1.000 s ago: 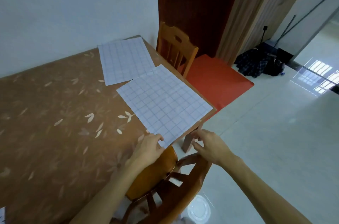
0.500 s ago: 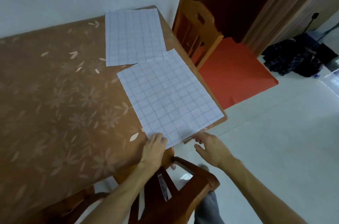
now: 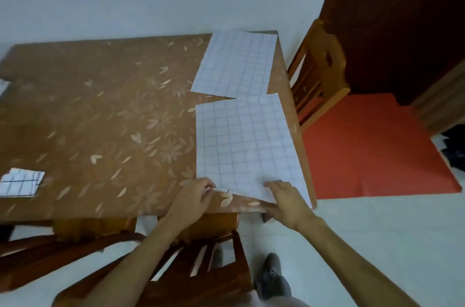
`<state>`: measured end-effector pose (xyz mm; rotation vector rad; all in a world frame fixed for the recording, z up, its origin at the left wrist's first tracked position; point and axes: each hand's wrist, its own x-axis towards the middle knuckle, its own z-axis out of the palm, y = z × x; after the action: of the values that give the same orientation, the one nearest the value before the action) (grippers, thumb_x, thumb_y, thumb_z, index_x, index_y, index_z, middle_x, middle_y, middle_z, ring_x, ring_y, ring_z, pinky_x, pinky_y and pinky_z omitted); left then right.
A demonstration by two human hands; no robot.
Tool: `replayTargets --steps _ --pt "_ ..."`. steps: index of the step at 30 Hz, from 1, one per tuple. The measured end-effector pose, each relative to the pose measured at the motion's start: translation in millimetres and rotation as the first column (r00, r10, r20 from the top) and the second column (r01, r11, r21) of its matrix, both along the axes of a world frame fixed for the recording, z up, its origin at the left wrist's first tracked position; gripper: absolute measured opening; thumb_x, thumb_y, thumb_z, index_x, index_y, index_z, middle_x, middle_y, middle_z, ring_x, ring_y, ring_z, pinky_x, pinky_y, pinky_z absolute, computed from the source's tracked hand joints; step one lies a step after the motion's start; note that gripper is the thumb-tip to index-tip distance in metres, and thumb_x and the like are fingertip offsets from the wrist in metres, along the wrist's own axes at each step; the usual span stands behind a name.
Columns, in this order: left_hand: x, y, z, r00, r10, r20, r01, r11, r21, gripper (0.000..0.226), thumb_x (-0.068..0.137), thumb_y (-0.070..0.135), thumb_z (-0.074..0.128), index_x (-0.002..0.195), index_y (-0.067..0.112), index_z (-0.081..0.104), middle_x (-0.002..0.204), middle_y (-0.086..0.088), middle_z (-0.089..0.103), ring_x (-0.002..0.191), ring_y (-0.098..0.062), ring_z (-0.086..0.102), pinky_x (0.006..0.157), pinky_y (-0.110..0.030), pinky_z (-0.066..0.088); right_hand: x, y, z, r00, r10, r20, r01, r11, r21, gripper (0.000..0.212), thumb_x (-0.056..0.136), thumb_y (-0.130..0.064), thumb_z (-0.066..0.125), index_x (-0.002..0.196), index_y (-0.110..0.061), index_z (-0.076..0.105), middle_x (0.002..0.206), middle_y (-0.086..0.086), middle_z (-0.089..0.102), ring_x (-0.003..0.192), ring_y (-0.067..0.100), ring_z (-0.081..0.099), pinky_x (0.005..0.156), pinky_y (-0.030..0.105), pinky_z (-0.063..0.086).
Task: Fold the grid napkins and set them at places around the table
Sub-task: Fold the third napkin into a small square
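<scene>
Two white grid napkins lie flat at the right end of the brown flowered table (image 3: 100,110). The near napkin (image 3: 246,145) reaches the table's front right corner. My left hand (image 3: 193,198) pinches its near left corner, which is lifted a little. My right hand (image 3: 286,198) holds its near right edge, fingers on top of the sheet. The far napkin (image 3: 236,65) lies untouched behind it, by the wall. A small folded grid napkin (image 3: 20,182) sits at the table's front left.
A wooden chair (image 3: 196,269) stands between me and the table's front edge. Another wooden chair (image 3: 319,72) stands at the table's right end, on a red mat (image 3: 372,148). The white wall runs along the table's far side. Pale floor lies to my right.
The view has swung left and down over the table. My right hand has moved from below the table corner onto the near napkin's edge. My left hand stays at its near left corner.
</scene>
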<state>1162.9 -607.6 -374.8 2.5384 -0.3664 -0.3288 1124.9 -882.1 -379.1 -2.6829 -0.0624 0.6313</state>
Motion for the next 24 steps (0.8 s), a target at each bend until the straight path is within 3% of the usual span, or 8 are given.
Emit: replayTargets --steps 4,9,11,14,16,18,21,24 --pt "3.9 -0.7 46.7 0.982 0.179 0.056 -0.166 0.969 -0.185 0.006 0.099 0.024 0.06 0.1 0.025 0.066 0.093 0.017 0.066 0.089 0.009 0.061 0.077 -0.008 0.043 13.2 -17.4 11.7 0.993 0.061 0.1 -0.059 0.998 -0.029 0.049 0.092 -0.023 0.063 0.14 -0.021 0.053 0.143 0.0 0.054 0.131 0.022 0.049 0.105 0.028 0.04" --pt "11.8 16.6 103.2 0.898 0.418 0.134 -0.345 0.862 -0.372 0.008 0.099 0.015 0.06 0.1 0.018 0.067 0.09 0.011 0.068 0.08 0.003 0.065 0.067 -0.014 0.047 39.9 -37.4 40.4 0.979 0.04 0.2 -0.049 0.998 0.039 0.022 0.089 -0.017 0.06 0.107 -0.025 0.072 0.105 -0.001 0.071 0.1 0.024 0.066 0.081 0.036 0.052" --pt "12.5 28.5 125.8 0.858 0.49 0.158 -0.388 0.817 -0.427 0.008 0.099 0.013 0.059 0.101 0.015 0.067 0.092 0.007 0.07 0.08 0.0 0.064 0.069 -0.017 0.049 55.3 -45.0 55.0 0.967 0.021 0.255 -0.052 0.992 0.115 0.012 0.088 -0.021 0.061 0.093 -0.026 0.071 0.088 -0.005 0.07 0.082 0.014 0.067 0.068 0.028 0.051" --pt "14.9 44.7 155.5 0.811 0.544 0.215 -0.4 0.784 -0.474 0.009 0.099 0.012 0.059 0.102 0.016 0.067 0.093 0.009 0.07 0.08 0.004 0.063 0.07 -0.01 0.048 70.4 -47.5 91.4 0.964 -0.083 0.251 0.0 0.95 0.312 0.01 0.091 -0.019 0.069 0.096 -0.026 0.074 0.073 -0.018 0.061 0.064 -0.001 0.055 0.056 0.014 0.039" --pt "18.1 53.3 171.8 0.788 0.583 0.199 -0.413 0.74 -0.531 0.01 0.099 0.01 0.059 0.103 0.015 0.067 0.093 0.006 0.071 0.08 -0.002 0.065 0.072 -0.013 0.05 78.1 -45.1 114.0 0.96 -0.14 0.242 0.014 0.888 0.46 0.004 0.089 -0.019 0.074 0.088 -0.023 0.074 0.073 -0.015 0.064 0.067 -0.001 0.056 0.059 0.013 0.039" --pt "23.4 60.9 186.9 0.775 0.6 0.197 -0.405 0.713 -0.572 0.01 0.099 0.009 0.06 0.104 0.013 0.068 0.094 0.0 0.072 0.083 -0.014 0.068 0.076 -0.021 0.053 84.2 -36.6 137.1 0.963 -0.162 0.216 0.002 0.802 0.597 0.016 0.087 -0.022 0.077 0.074 -0.02 0.068 0.067 -0.008 0.068 0.062 0.005 0.059 0.061 0.017 0.042" --pt "32.1 70.9 211.0 0.78 0.585 0.221 -0.368 0.715 -0.594 0.01 0.098 0.009 0.061 0.105 0.014 0.068 0.098 -0.003 0.073 0.088 -0.019 0.071 0.076 -0.02 0.057 93.3 -19.6 166.2 0.965 -0.196 0.176 0.005 0.682 0.731 0.01 0.089 -0.024 0.075 0.093 -0.016 0.075 0.086 -0.004 0.078 0.08 0.019 0.074 0.074 0.028 0.058" --pt "42.6 86.4 237.2 0.759 0.592 0.27 -0.316 0.699 -0.642 0.012 0.098 0.01 0.062 0.107 0.012 0.068 0.102 -0.006 0.074 0.091 -0.02 0.073 0.076 -0.021 0.059 102.4 -3.1 193.9 0.948 -0.249 0.197 -0.021 0.57 0.822 0.018 0.093 -0.017 0.069 0.108 -0.009 0.074 0.105 -0.003 0.078 0.1 0.013 0.073 0.08 0.018 0.057"
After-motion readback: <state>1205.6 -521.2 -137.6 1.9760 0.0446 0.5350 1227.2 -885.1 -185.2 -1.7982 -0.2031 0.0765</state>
